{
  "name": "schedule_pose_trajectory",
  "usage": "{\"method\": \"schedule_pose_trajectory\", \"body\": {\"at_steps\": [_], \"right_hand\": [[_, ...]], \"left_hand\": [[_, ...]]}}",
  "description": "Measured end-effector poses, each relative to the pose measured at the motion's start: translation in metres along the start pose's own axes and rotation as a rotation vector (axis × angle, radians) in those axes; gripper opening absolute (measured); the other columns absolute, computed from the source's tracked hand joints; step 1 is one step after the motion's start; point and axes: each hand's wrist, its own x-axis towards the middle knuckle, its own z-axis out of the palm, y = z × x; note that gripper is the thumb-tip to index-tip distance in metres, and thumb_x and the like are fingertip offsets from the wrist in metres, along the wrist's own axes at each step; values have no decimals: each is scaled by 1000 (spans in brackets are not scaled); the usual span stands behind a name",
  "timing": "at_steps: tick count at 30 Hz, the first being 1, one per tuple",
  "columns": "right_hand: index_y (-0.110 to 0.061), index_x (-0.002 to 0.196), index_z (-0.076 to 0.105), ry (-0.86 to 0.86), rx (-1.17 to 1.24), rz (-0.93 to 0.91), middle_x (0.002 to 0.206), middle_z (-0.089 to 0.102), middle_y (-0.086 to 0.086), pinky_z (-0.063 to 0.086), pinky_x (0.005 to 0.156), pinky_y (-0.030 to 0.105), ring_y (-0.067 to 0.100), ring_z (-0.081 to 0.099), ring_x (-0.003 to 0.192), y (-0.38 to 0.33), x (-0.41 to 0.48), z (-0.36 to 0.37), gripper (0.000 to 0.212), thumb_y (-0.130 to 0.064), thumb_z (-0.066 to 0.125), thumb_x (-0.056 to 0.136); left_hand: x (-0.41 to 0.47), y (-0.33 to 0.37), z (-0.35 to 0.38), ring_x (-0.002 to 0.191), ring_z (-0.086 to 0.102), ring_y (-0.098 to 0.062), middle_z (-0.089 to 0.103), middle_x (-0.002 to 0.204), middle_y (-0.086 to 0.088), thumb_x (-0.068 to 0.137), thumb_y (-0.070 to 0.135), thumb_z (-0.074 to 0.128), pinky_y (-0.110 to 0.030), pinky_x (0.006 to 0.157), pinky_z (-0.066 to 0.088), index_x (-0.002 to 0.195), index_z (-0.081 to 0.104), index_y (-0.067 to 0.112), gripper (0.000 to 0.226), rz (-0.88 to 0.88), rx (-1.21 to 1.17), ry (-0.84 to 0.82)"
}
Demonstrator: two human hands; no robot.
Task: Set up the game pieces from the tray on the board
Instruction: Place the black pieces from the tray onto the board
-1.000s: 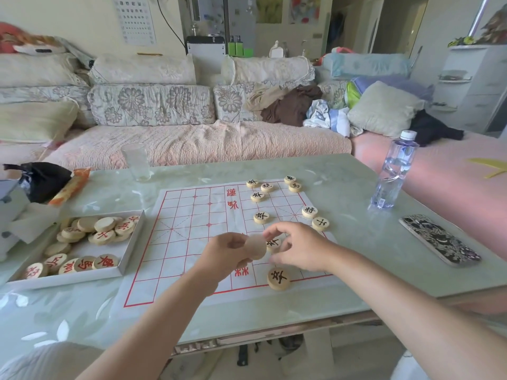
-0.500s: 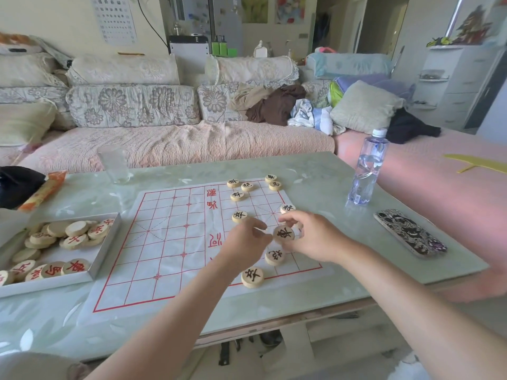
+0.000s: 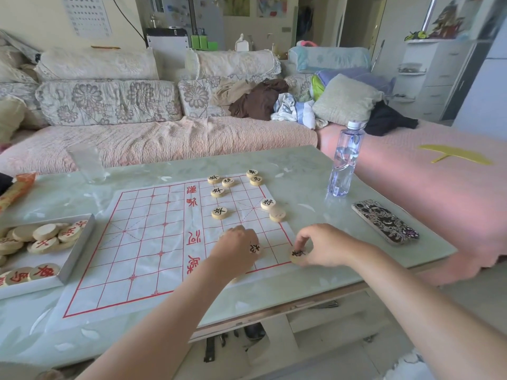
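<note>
A paper board (image 3: 142,242) with a red grid lies on the green table. Several wooden discs with black characters sit on its right part, among them one (image 3: 219,212) near the middle. My right hand (image 3: 321,245) pinches a black-marked disc (image 3: 298,255) at the board's near right corner. My left hand (image 3: 236,250) rests on the board beside it, its fingers touching another black-marked disc (image 3: 255,248). The white tray (image 3: 76,256) at the left holds several discs, some with red characters, some face down.
A water bottle (image 3: 344,160) and a phone (image 3: 384,222) lie to the right of the board. An empty glass (image 3: 87,164) stands at the back left. A snack packet (image 3: 16,187) lies at the far left. A sofa runs behind the table.
My right hand has carried a black-marked disc from the board's right side down to its near right corner. My left hand has shifted a little nearer, onto another disc. The camera has turned slightly.
</note>
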Motion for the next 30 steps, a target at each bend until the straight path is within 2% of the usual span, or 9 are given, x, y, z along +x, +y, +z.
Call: {"method": "schedule_pose_trajectory", "body": {"at_steps": [4, 8, 13, 17, 21, 23, 25, 27, 30], "right_hand": [[-39, 82, 67, 6, -89, -19, 102, 57, -16, 44, 74, 23, 6, 57, 95, -8, 1, -4, 17, -52, 70, 73], [-33, 84, 67, 83, -61, -74, 101, 60, -13, 46, 82, 28, 9, 58, 96, -30, 8, -4, 7, -40, 64, 84], [-31, 82, 69, 94, -9, -147, 94, 68, -13, 52, 84, 32, 10, 61, 91, -72, 25, 6, 7, -31, 62, 85], [-28, 93, 71, 89, 28, -236, 100, 70, -11, 51, 84, 30, 11, 62, 95, -120, 42, 20, 10, -31, 62, 91], [-25, 100, 72, 63, 87, -318, 104, 70, -11, 50, 88, 31, 10, 62, 99, -172, 57, 39, 14, -30, 61, 93], [-23, 104, 72, 39, 90, -357, 107, 70, -10, 49, 88, 29, 9, 61, 100, -197, 64, 51, 16, -27, 60, 94], [-24, 104, 72, 13, 103, -394, 105, 69, -12, 48, 86, 27, 4, 60, 94, -220, 70, 65, 17, -24, 59, 93], [-24, 104, 72, -16, 119, -430, 101, 65, -15, 44, 77, 21, -6, 54, 79, -244, 78, 81, 17, -23, 59, 94], [-26, 104, 71, -43, 145, -473, 99, 63, -16, 40, 74, 19, -10, 49, 70, -282, 90, 105, 17, -23, 59, 93]], "left_hand": [[-1, -1, 2, 111, 48, -21, 54, 116, -2, 88, 34, 61, -31, 87, 45, 113, 63, 25, 26, 19, 4, 11], [-1, -7, -4, 116, 45, -19, 53, 118, 0, 87, 31, 61, -30, 91, 40, 116, 61, 25, 29, 58, -23, 43], [-7, -32, -25, 106, 50, -17, 55, 109, 2, 89, 27, 59, -31, 87, 45, 115, 62, 23, 27, 75, -46, 141], [-16, -67, -50, 92, 51, -14, 55, 103, 5, 90, 28, 59, -27, 77, 43, 115, 60, 24, 26, 33, -30, 177], [-34, -114, -77, 86, 53, -13, 56, 102, 6, 89, 28, 60, -29, 78, 47, 114, 61, 25, 25, -50, -21, 185], [-45, -141, -90, 85, 53, -12, 57, 101, 6, 89, 28, 60, -27, 76, 45, 114, 61, 24, 25, -93, -19, 199], [-57, -168, -103, 84, 54, -12, 58, 102, 7, 89, 28, 60, -25, 74, 42, 114, 61, 24, 25, -154, -25, 212], [-67, -194, -116, 84, 55, -12, 60, 101, 8, 89, 29, 59, -25, 74, 44, 114, 61, 25, 25, -219, -36, 238], [-79, -230, -135, 85, 55, -12, 63, 102, 8, 88, 29, 59, -25, 73, 43, 114, 62, 25, 26, -296, -17, 270]]}}
